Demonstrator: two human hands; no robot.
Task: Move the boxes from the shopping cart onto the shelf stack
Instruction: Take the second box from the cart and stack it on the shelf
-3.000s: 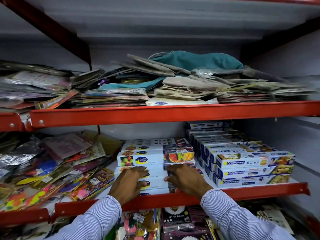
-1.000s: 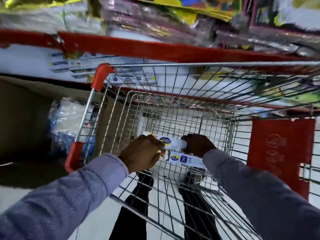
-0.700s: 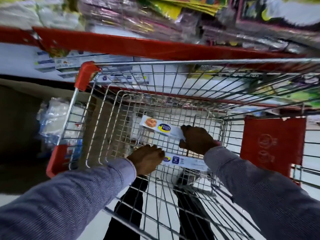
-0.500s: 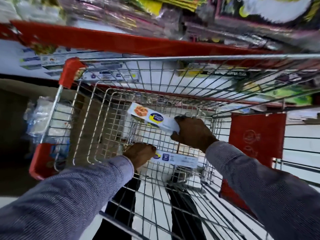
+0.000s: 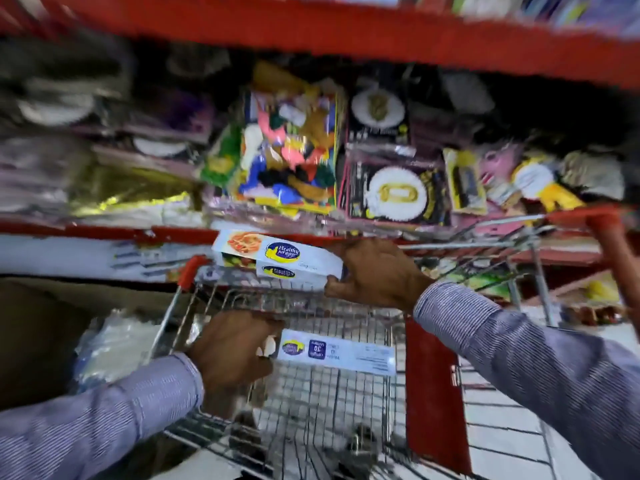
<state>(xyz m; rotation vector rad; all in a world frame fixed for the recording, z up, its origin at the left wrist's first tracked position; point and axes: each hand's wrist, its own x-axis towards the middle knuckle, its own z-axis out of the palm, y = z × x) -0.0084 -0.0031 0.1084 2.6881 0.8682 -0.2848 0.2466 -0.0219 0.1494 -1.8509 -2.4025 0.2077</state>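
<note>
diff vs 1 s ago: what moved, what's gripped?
The right hand has lifted its boxes up out of the shopping cart, toward the shelves. It now looks to be holding two stacked. The left hand has raised its own box less, still inside the cart. Both grips unchanged.

I'm looking at a shop aisle: red metal shelves [image 5: 311, 32] crammed with packaged party goods [image 5: 287, 157] in clear wrappers, a wire shopping cart [image 5: 311, 306] with red corner guards pulled up against them, and branded retail boxes [image 5: 277, 258] carried above the cart over a pale tiled floor [image 5: 502, 431].
</note>
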